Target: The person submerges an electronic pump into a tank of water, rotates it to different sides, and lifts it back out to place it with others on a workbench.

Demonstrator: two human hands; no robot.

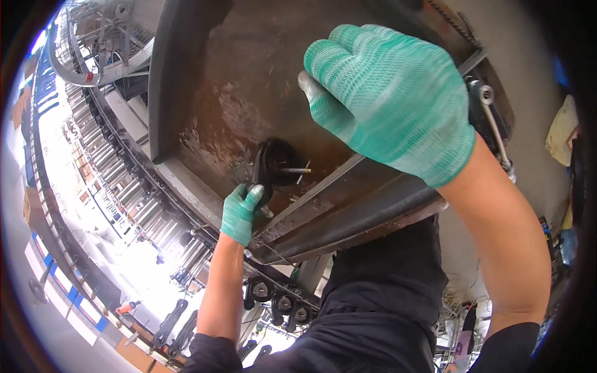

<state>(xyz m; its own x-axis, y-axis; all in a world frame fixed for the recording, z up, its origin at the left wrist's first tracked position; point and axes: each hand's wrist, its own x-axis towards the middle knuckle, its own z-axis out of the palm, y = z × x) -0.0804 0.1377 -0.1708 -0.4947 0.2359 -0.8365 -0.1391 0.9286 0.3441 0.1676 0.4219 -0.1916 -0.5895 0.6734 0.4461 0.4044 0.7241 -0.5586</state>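
My left hand (239,214), in a green knit glove, grips the arm of a black part (264,168) with a round disc at its upper end. Beside the disc, a thin metal rod (295,170) with a brass-coloured tip and a small crosspiece points right. The part is over a worn brown metal tray (242,62) with a raised rim. Much closer to the camera, my right hand (392,99), gloved alike, is raised above the tray's right side. Its fingers curl in with the thumb near them; whatever they hold, if anything, is hidden.
A roller conveyor (140,214) curves along the left. Several black round parts (284,303) line the rail below the tray. A long-handled metal wrench (494,121) lies at the tray's right edge. An orange-handled tool (127,308) lies lower left.
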